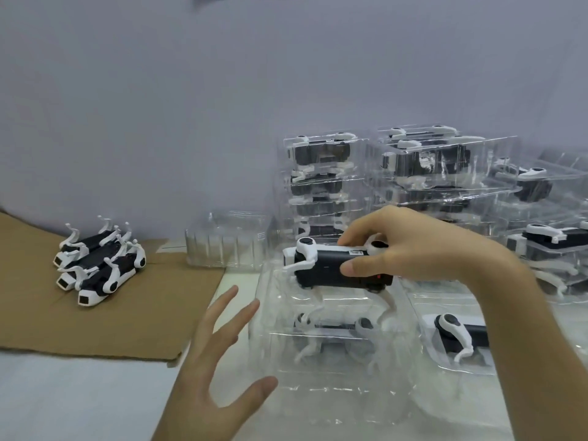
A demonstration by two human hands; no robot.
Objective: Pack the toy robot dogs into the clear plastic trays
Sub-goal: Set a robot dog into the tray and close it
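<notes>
Robot dog (pixel 331 268), black body, white legs, gripped by right hand (pixel 413 246) over clear tray (pixel 334 393) with second dog (pixel 331 327) inside; left hand (pixel 219 354) splayed open.

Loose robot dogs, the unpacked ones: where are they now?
Head view, far left: the loose robot dogs lie bunched, legs up, on the brown cardboard, left of the empty clear trays by the wall.

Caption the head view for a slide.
Right hand holds a toy robot dog over a clear tray; left hand open.
</notes>
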